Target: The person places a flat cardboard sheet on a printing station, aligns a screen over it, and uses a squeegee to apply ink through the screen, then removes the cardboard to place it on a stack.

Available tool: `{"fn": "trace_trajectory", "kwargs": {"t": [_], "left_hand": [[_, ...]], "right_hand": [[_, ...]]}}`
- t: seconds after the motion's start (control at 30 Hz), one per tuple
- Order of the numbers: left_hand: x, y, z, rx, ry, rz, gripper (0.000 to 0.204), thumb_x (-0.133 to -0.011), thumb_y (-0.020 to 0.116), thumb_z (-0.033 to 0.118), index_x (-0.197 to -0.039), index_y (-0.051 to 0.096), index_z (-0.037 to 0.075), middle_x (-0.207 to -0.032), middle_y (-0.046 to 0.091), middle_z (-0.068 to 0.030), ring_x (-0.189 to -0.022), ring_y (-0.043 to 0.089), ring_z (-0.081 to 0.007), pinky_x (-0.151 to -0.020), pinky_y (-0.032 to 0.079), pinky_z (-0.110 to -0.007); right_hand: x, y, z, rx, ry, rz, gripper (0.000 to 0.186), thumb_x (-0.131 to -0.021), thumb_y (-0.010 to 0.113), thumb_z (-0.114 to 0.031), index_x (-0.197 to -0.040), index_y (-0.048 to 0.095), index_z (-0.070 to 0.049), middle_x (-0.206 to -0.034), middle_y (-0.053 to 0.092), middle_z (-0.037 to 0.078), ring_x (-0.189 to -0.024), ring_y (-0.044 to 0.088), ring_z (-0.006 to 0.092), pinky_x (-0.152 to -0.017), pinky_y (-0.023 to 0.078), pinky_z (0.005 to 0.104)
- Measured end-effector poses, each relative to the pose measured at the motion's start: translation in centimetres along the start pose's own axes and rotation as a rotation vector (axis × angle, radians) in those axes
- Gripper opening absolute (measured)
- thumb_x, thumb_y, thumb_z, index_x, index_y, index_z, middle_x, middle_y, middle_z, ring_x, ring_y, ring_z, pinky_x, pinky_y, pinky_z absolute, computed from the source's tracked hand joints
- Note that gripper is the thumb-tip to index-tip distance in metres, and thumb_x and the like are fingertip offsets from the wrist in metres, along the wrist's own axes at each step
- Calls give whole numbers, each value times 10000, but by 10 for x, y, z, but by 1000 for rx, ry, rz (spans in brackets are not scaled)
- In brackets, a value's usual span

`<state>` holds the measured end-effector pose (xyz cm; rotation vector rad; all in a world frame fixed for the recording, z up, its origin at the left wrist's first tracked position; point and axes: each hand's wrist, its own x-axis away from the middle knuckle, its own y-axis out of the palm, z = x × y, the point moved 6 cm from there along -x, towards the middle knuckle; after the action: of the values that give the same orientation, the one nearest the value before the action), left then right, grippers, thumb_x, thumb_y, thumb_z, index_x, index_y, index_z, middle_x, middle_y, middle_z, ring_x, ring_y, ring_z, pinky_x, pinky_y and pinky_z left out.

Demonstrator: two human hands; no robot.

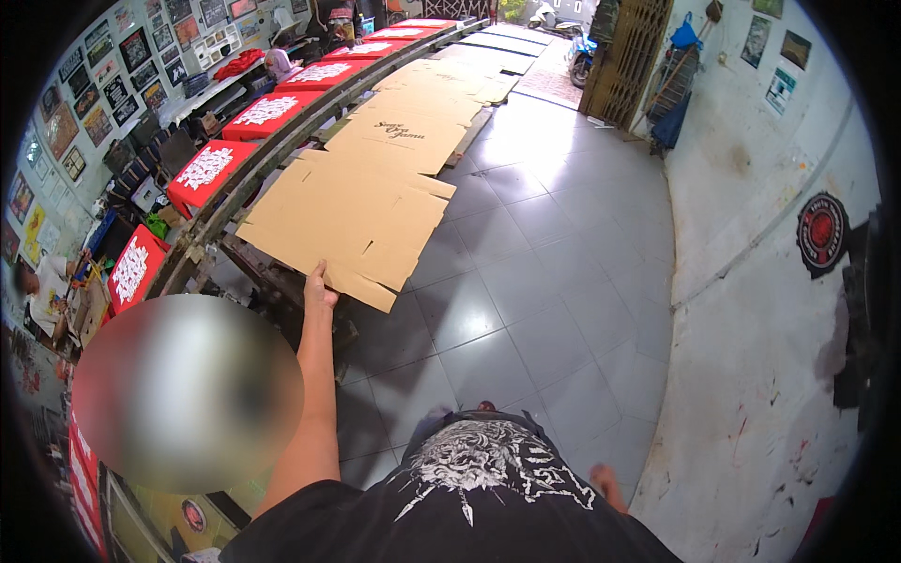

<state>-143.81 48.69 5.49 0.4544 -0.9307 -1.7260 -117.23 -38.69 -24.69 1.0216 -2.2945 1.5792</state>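
- The person wears a black shirt [469,497] with a white print; a blurred oval patch covers part of the lower left.
- The right hand [606,485] hangs low beside the shirt, only partly in view; whether its fingers are spread or pressed together cannot be told.
- The left hand [322,283] reaches forward on a straight arm and pinches the near edge of a flat cardboard sheet [328,216], thumb on top, the other fingers mostly hidden.
- That sheet, brown with slots and notched edges, lies at the near end of a long row of cardboard.
- Just beyond it, touching, lies a second cardboard piece [361,141] with dark lettering.
- Grey floor tiles [544,272] spread to the right of the row, up to a pale wall [751,310] bearing a round black-and-red emblem [822,235].
- Left of the cardboard, beyond a dark rail [246,150], red cloths [192,188] with white prints lie in a line.
- A co-worker [45,293] in a pale top is at the far left.
- Farthest off stand a folding metal gate [624,61] and a blue motorcycle [581,61].
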Motion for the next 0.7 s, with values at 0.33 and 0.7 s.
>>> {"fn": "trace_trajectory", "kwargs": {"t": [0.33, 0.7], "left_hand": [[-186, 33, -56, -18, -16, -18, 415, -899, 584, 120, -1277, 457, 4, -1237, 551, -144, -1098, 557, -317, -926, 478, -500], [-334, 139, -111, -11, -54, -36, 431, -896, 564, 66, -1299, 420, 24, -1225, 540, -153, -1094, 554, -332, -918, 474, -531]], "right_hand": [[-223, -327, -391, -475, -431, 474, 322, -897, 587, -237, -1123, 605, -8, -955, 664, 135, -839, 628, 200, -768, 486, 333], [-306, -145, -374, -421, -147, 29, 297, -873, 642, -213, -1075, 623, 4, -822, 654, 64, -702, 588, 125, -631, 468, 279]]}}
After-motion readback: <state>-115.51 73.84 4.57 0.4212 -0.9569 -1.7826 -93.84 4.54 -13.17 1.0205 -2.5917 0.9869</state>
